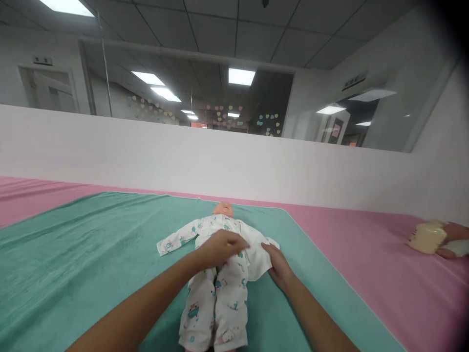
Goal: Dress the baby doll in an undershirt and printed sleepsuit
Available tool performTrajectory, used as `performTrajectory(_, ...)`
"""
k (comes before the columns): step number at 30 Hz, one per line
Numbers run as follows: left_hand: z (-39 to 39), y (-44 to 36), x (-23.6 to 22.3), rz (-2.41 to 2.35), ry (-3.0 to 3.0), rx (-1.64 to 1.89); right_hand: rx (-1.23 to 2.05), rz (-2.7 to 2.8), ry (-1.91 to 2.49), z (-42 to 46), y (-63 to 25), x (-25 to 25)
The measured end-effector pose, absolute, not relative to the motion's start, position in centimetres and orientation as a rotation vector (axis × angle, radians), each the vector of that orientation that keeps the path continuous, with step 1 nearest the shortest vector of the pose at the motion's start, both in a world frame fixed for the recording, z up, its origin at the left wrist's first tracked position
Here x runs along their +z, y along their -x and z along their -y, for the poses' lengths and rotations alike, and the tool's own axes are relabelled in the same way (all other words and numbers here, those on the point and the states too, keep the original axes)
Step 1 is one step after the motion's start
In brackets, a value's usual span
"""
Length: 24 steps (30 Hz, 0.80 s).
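A baby doll point(223, 209) in a white printed romper point(216, 298) lies on its back on a teal towel point(91, 254), head pointing away from me. My left hand point(220, 247) rests on the doll's belly, fingers curled and pinching the romper cloth. My right hand point(278, 266) lies at the doll's side and grips the edge of the romper's opened white flap point(258, 261). One romper sleeve point(176, 240) is spread out to the left.
The towel lies on a pink sheet point(366, 254). A low white wall point(220, 161) runs behind it. At the far right another person's hand point(454, 239) holds a cream-coloured bottle point(427, 238) on the pink sheet.
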<state>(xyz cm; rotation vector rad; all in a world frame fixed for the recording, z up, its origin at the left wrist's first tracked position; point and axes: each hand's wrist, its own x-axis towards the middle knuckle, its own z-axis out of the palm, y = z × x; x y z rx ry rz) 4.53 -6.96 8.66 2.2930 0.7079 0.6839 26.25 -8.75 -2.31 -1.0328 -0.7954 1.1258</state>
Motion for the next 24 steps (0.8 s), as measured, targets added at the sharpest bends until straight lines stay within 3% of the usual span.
performTrajectory(5, 2.3, -2.6, 5.9, -1.056, -2.080, 1.167, 1.103, 0.794, 1.037, 8.5, -27.1, -3.0)
performTrajectory(9, 0.6, -0.8, 3.4, -1.085, -2.161, 1.037, 1.062, 0.837, 1.070, 7.7, -27.9, -2.1)
performTrajectory(14, 0.3, -0.7, 2.4, -1.044, -2.454, 0.798, 0.912, 1.024, 1.065, 7.6, -24.6, 2.5)
performTrajectory(19, 0.0, -0.7, 2.3, -0.937, -2.639, 0.865, 0.950, 1.755, 1.092, 11.6, -17.7, 4.2)
performTrajectory(24, 0.7, -1.0, 2.5, -0.993, -2.597, 1.008, 1.162, 1.512, 0.899, 12.8, -16.6, 3.4)
